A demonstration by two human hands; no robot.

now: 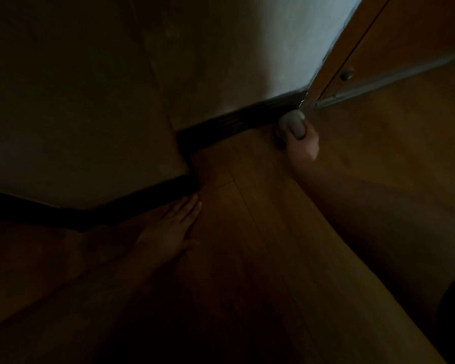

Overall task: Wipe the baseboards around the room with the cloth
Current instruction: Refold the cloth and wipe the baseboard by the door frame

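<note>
Darkness covers most of the view, and that is the first risk: dust left on the dark baseboard (237, 122) would be hard to see, so a stretch could be passed over unwiped. Wooden floor (260, 206) fills the lower part, meeting a pale wall (234, 61) that steps outward at a corner, with the skirting following the step. A door frame (334, 53) slants down at the right to where the lit run of skirting ends, and a small round knob (346, 74) sits beyond it. The right hand (301, 143) reaches along the floor, fingers curled round a bunched grey cloth (290, 124) pressed against the foot of the frame, at the very end of the board. In that tight angle the wad may ride over the joint rather than into it, and knuckles could scrape the frame edge. The left hand (174, 227) lies flat on the floor, fingers straight, holding nothing, just beside the nearer board; it seems to prop the body, and a slip on smooth planks would tip the person forward
</note>
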